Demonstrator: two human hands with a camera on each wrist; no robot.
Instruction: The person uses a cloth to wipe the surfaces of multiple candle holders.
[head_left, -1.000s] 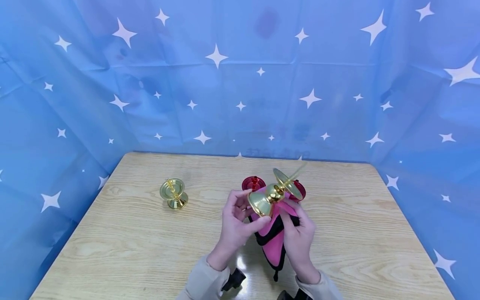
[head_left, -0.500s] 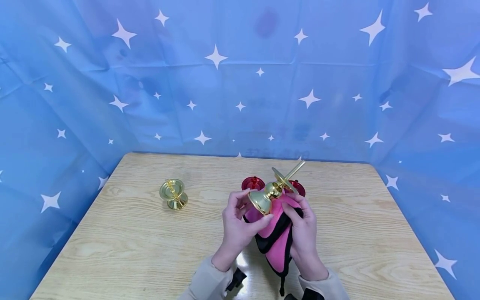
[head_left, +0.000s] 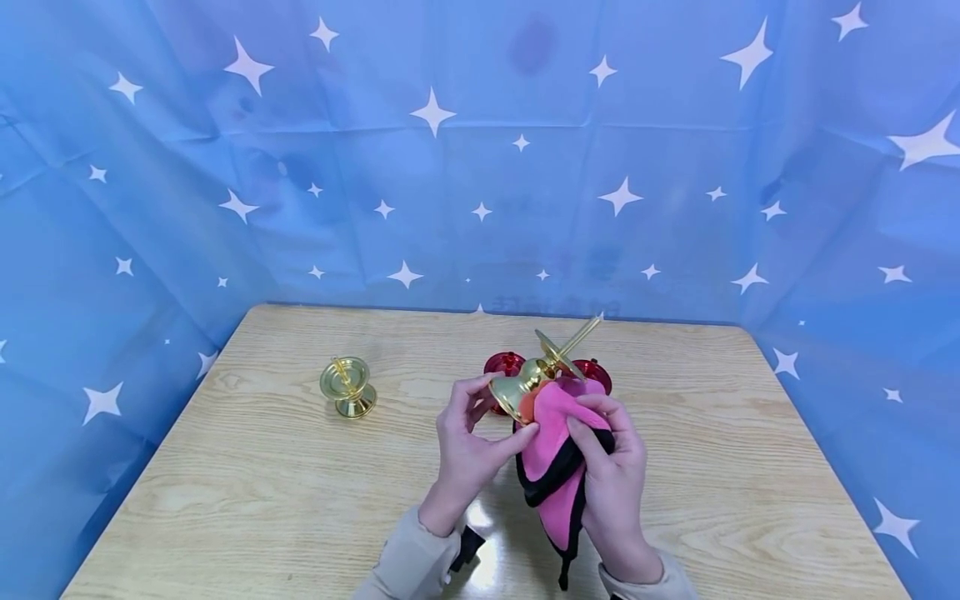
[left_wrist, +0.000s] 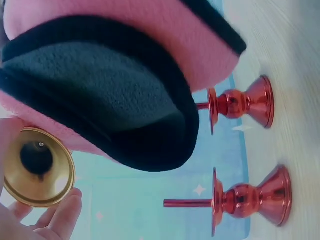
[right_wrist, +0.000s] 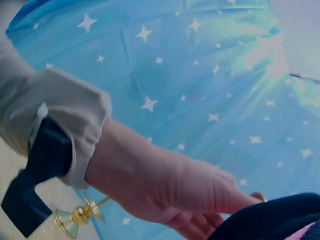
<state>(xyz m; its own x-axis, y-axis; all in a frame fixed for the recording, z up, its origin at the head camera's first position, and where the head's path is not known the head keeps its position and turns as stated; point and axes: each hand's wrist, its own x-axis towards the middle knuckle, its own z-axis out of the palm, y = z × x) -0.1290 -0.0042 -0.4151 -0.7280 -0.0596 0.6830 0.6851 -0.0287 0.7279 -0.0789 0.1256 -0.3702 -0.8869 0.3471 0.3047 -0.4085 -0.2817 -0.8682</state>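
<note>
In the head view my left hand [head_left: 468,442] grips the base rim of a gold candlestick [head_left: 512,392] between thumb and fingers. The candlestick is held tilted, its spike pointing up and right. My right hand [head_left: 615,479] pinches a pink cloth with black edging [head_left: 551,437], bunched against the candlestick's stem and base. Its lower end hangs down to a black loop. From the left wrist, the hollow underside of the candlestick [left_wrist: 40,167] shows beside the cloth [left_wrist: 210,45], whose inner side is grey. The right wrist view shows my left hand [right_wrist: 175,185] and the cloth's dark edge [right_wrist: 270,215].
Two red candlesticks, one on the left [left_wrist: 250,197] in the head view and one on the right [head_left: 592,375], stand behind my hands, partly hidden. A second gold candlestick [head_left: 348,387] stands on the left of the wooden table [head_left: 247,492]. A blue star-patterned curtain [head_left: 480,167] hangs behind.
The candlestick has shifted slightly left in my left hand. My right hand has moved a little right and down, bringing the cloth over the candlestick's near side.
</note>
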